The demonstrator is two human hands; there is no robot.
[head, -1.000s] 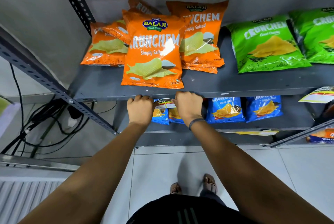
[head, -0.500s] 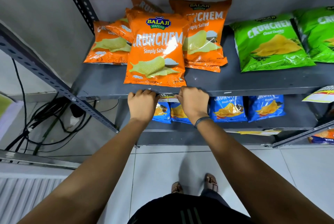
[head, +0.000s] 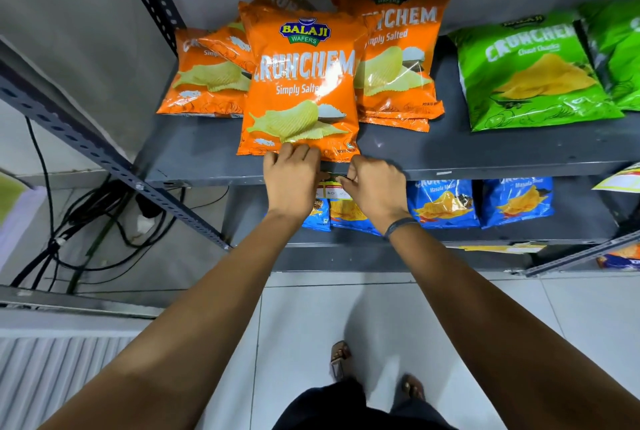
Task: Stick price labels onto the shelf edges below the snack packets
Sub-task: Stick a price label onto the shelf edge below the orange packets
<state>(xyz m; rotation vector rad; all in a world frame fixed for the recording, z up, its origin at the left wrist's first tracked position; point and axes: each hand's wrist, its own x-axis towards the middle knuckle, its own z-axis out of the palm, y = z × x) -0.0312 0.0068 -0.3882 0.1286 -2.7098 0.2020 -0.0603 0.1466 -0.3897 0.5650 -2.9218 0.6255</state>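
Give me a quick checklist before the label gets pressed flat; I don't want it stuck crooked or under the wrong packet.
1. Both hands at the shelf edge: ok, left hand and right hand flank the label.
2. Price label sits below the front orange packet: ok.
3. Label level with the edge: cannot tell, the hands hide most of it.
4. Written price readable: cannot tell, too small.
5. Packet clear of the edge: not ok, left fingers overlap its bottom seam.
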